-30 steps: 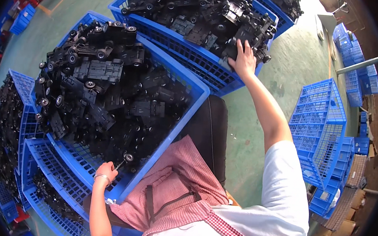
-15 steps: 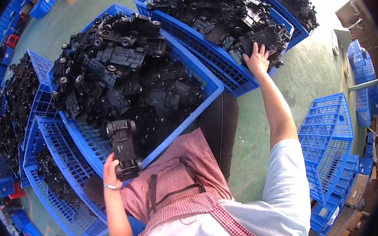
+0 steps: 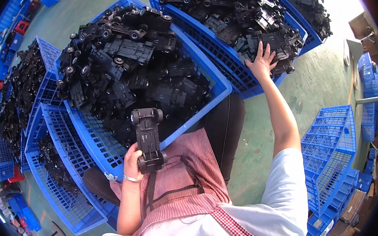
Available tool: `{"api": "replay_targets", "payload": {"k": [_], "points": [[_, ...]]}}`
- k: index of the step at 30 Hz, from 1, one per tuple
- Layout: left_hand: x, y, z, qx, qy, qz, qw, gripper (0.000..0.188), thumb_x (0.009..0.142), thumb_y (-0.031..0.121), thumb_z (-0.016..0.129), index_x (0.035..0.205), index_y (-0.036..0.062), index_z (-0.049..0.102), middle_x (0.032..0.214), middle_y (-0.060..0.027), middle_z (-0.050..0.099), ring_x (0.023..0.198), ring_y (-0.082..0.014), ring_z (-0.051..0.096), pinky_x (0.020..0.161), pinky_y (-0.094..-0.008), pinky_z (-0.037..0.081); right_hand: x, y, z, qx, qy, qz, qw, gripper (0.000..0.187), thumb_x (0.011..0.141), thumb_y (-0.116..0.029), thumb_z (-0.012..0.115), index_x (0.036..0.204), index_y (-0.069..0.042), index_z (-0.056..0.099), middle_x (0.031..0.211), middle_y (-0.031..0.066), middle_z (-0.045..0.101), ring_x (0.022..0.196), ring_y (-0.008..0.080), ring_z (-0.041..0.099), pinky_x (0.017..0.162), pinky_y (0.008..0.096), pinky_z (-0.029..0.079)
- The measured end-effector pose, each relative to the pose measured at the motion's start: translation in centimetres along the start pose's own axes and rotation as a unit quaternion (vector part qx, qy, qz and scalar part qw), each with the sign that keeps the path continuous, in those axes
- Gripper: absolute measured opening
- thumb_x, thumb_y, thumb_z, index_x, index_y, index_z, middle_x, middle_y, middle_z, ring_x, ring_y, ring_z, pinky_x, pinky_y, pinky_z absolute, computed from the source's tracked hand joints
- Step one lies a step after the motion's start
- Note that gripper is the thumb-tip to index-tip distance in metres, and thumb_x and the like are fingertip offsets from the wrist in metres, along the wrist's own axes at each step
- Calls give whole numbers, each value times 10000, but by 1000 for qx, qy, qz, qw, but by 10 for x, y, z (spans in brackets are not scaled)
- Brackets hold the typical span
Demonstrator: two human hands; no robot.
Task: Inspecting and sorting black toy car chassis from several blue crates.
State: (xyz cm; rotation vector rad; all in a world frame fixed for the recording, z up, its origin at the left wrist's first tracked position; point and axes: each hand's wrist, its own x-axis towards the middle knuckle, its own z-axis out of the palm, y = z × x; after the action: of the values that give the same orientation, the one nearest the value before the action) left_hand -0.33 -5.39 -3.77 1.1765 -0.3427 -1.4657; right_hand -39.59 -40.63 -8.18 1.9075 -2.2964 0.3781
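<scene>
A black toy car chassis with wheels [image 3: 148, 137] is gripped near its lower end by my left hand [image 3: 133, 161], just past the near edge of a blue crate [image 3: 224, 87]. That crate is heaped with more black wheeled chassis [image 3: 130, 49]. At the far right my right hand [image 3: 261, 65] lies with fingers spread over the black chassis [image 3: 272, 42] piled in a second blue crate [image 3: 195, 36]. Its fingers are not wrapped round any piece.
Left of me stand more blue crates [image 3: 69, 142] of black parts. Blue lattice crates [image 3: 329, 146] are stacked at the right on the green floor [image 3: 257, 154]. Another loaded crate [image 3: 308, 43] sits behind the second one.
My left hand has moved right and slightly up with the chassis. My right hand's fingers have spread wider over the pile. The view has shifted a little.
</scene>
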Motion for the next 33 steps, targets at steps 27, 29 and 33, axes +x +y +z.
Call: {"api": "replay_targets", "payload": {"k": [27, 29, 33], "points": [[16, -7, 19, 31, 13, -20, 999, 384, 797, 125, 472, 1135, -52, 520, 1000, -123, 625, 859, -203, 640, 797, -313, 532, 61, 22, -2, -45, 73, 20, 996, 416, 806, -223, 540, 1204, -108, 496, 1302, 94, 475, 1124, 260, 524, 948, 551, 339], [12, -8, 12, 28, 6, -28, 999, 397, 799, 138, 451, 1145, -52, 498, 1015, -151, 618, 878, -240, 643, 826, -348, 532, 69, 20, -14, -7, 4, 50, 999, 469, 805, -278, 556, 1237, -109, 485, 1302, 103, 474, 1134, 282, 512, 931, 526, 365], [11, -26, 15, -48, 14, -45, 998, 405, 806, 147, 452, 1158, -48, 498, 1058, -160, 603, 930, -256, 629, 847, -363, 521, 50, 40, -24, -55, 48, 7, 997, 528, 830, -355, 556, 1278, -94, 461, 1331, 125, 456, 1195, 289, 461, 967, 522, 343]]}}
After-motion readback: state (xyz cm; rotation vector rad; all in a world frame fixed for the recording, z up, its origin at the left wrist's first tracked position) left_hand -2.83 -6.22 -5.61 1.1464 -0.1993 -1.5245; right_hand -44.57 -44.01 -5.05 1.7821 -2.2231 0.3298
